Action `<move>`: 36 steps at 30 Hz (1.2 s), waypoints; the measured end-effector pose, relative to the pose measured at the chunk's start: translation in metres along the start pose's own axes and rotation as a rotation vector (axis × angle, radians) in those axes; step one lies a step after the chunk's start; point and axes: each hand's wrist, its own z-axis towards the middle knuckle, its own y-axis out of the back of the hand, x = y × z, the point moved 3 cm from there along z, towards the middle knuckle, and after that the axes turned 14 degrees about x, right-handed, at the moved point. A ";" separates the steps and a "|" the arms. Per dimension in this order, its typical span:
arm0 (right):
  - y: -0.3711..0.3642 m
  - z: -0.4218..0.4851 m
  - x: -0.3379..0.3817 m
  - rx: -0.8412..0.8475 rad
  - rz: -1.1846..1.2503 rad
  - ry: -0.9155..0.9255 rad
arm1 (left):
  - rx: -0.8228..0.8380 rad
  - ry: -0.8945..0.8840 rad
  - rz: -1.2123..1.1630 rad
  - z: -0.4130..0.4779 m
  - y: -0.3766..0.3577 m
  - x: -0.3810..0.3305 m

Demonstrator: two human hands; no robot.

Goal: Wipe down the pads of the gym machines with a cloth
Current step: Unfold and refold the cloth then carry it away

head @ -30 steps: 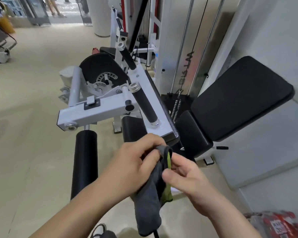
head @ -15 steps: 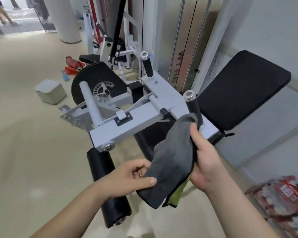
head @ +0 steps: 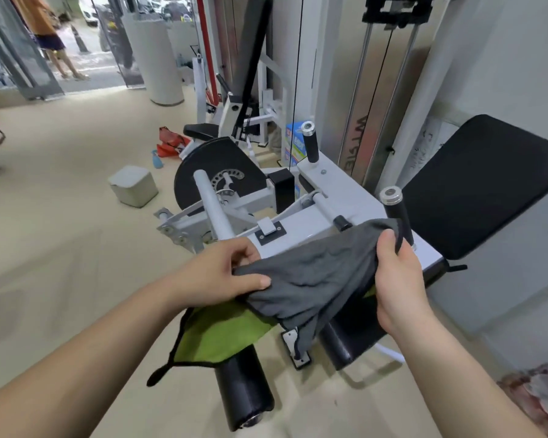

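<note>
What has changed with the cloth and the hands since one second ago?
The cloth, bunched and hanging before, is now spread wide: the left hand pulled one edge leftward, the right hand kept the other end. Its green side shows underneath. The machine stands as before.

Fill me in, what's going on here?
A person holds a grey-and-green cloth stretched between both hands above a white leg machine. The left hand pinches one end and the right hand grips the other. Neither hand presses it to a pad: the roller pad sits below, the back pad to the right.
</note>
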 end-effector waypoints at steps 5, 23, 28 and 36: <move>-0.019 0.001 0.007 -0.082 0.028 -0.006 | 0.005 0.000 0.200 -0.003 0.046 0.013; -0.170 0.009 0.017 -0.403 0.302 0.158 | 0.061 -0.144 0.122 0.074 0.194 0.094; -0.181 0.005 0.023 -0.419 0.473 0.126 | 0.062 -0.301 -0.231 0.092 0.204 0.082; -0.199 0.027 0.032 -0.420 0.611 0.155 | 0.027 -0.285 -0.605 0.125 0.187 0.083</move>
